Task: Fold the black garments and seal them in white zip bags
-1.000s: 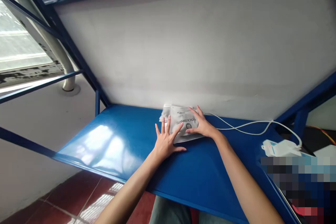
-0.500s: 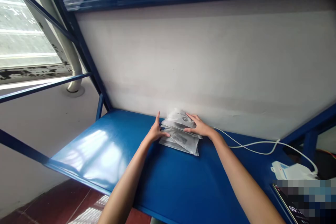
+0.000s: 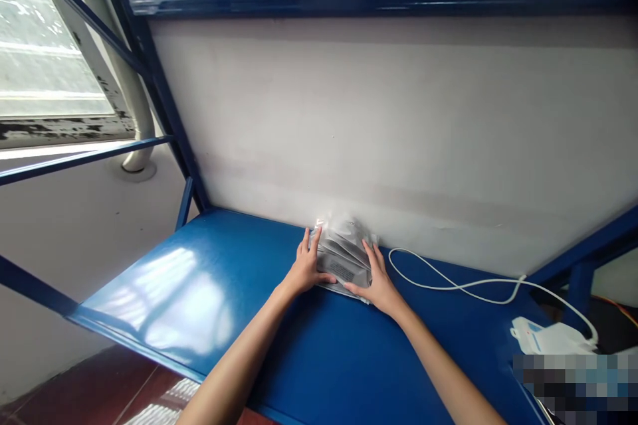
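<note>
A: How is the left hand [image 3: 302, 272] disposed?

B: Unclosed, fingers spread along the left side of the translucent packets [image 3: 343, 255], thumb at the near edge.

A: And the packets?

B: Overlapping in a pile on the blue counter [image 3: 323, 362], near the wall [image 3: 349, 113], which may serve as a backstop.

A: The right hand [image 3: 377, 287]?

B: Likewise spread, mirroring the left; bracing both sides probably stops slippery film sliding. Farther right, a white cable [image 3: 453, 287] lies apart, reaching a white plastic case [image 3: 553, 337].
</note>
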The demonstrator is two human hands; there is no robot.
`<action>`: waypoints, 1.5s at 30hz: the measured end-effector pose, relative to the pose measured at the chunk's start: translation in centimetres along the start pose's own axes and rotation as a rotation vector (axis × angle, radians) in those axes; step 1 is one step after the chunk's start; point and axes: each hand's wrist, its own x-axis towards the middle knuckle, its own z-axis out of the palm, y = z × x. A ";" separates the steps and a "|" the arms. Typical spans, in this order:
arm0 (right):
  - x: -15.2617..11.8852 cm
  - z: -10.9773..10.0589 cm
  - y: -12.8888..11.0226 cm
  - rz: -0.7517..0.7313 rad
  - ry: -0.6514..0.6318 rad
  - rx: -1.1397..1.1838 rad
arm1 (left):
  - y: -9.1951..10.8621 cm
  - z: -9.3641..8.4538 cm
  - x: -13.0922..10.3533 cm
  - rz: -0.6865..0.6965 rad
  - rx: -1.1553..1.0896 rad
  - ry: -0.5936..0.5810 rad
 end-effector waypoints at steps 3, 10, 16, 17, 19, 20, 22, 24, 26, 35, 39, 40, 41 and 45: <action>2.8 1.8 -1.2 -0.041 -0.062 -0.017 | -1.9 -0.9 0.6 -0.079 0.036 0.065; 7.0 2.9 -5.2 0.019 -0.197 -0.213 | -4.1 -4.1 1.0 -0.215 0.117 0.084; 7.3 0.7 -7.2 -0.233 -0.036 -0.528 | -1.9 -6.8 -1.1 -0.270 0.075 0.105; 7.6 0.5 -7.6 -0.281 -0.032 -0.535 | -1.3 -6.9 -1.7 -0.251 0.051 0.121; 8.0 -0.1 -8.5 -0.326 -0.030 -0.526 | 0.3 -6.8 -3.0 -0.200 0.038 0.166; 8.0 -0.6 -9.0 -0.335 -0.016 -0.524 | 1.3 -6.6 -3.9 -0.175 0.054 0.195; 6.8 -1.8 -9.7 -0.335 0.018 -0.519 | 3.6 -6.0 -6.1 -0.116 0.091 0.272; 3.5 -3.6 -9.9 -0.349 0.047 -0.507 | 6.3 -5.2 -9.1 -0.035 0.094 0.376; -2.1 -5.2 -9.3 -0.405 0.048 -0.488 | 9.1 -4.1 -12.5 0.101 0.076 0.464; -23.9 -5.5 -4.5 -0.048 -0.171 -0.389 | 14.3 3.7 -19.9 0.324 0.319 -0.263; -23.7 -6.7 -2.9 0.004 -0.177 -0.319 | 13.9 4.0 -18.9 0.311 0.323 -0.292; -23.5 -7.2 -2.5 -0.005 -0.180 -0.288 | 13.7 3.7 -18.5 0.313 0.315 -0.302; -23.4 -7.9 -2.0 -0.015 -0.163 -0.255 | 13.6 3.4 -18.1 0.315 0.306 -0.314; -24.0 -9.5 -0.4 -0.101 0.041 -0.170 | 13.5 2.7 -16.7 0.316 0.267 -0.312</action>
